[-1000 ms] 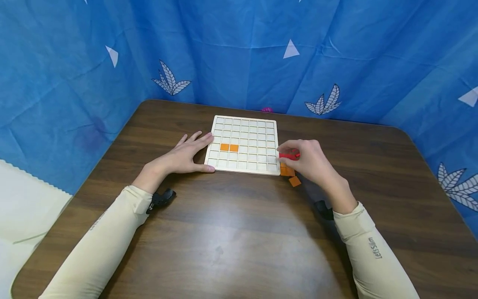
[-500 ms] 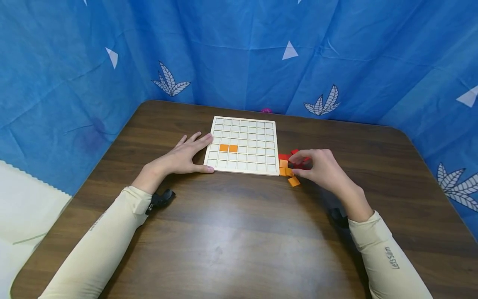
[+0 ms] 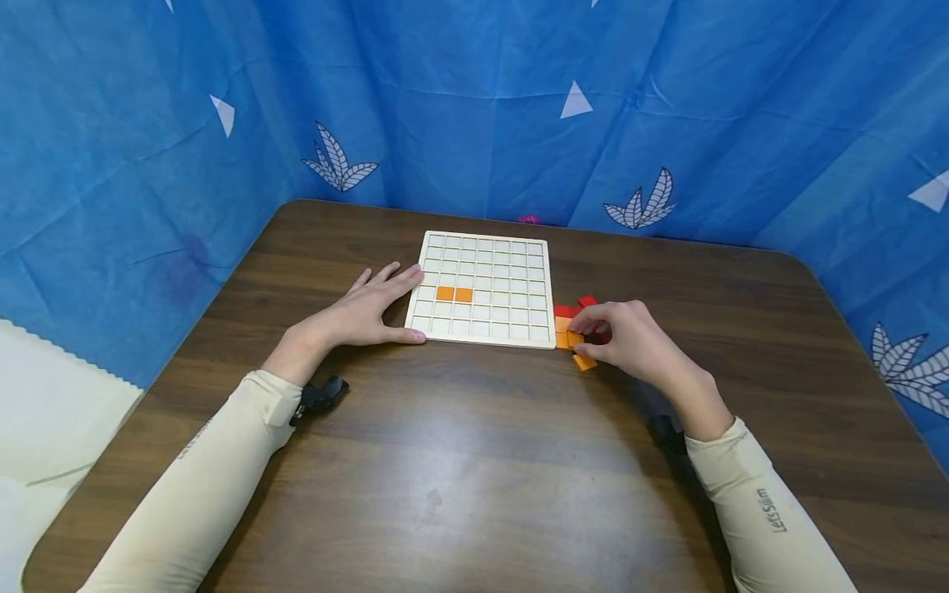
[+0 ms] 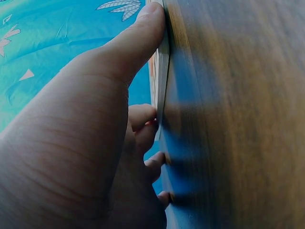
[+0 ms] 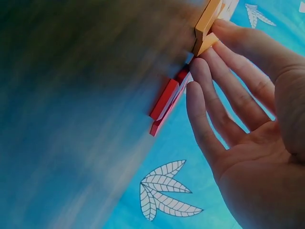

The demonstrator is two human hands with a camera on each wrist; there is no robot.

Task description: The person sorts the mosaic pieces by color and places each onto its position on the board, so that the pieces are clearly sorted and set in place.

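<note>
A pale square board [image 3: 511, 288] with a grid of shallow cells lies on the table, two orange tiles [image 3: 454, 294] side by side in its lower left part. My left hand [image 3: 356, 311] is spread at the board's left edge, thumb at the near corner and a fingertip on the rim. Off the board's near right corner is a small heap of orange tiles [image 3: 584, 362] and red tiles [image 3: 565, 311]. Over this heap my right hand [image 3: 630, 333] pinches an orange tile [image 5: 207, 45] between thumb and fingers; beyond it, red tiles show in the right wrist view.
The brown wooden table [image 3: 437, 461] has rounded far corners. Behind and around it hangs a blue curtain [image 3: 474, 107] with leaf and triangle prints. A white cloth [image 3: 52, 412] lies past the table's left side.
My right hand let go of a red tile beside the board, drew back to the right, then came down on an orange tile in the heap. My left hand stays at the board's edge.
</note>
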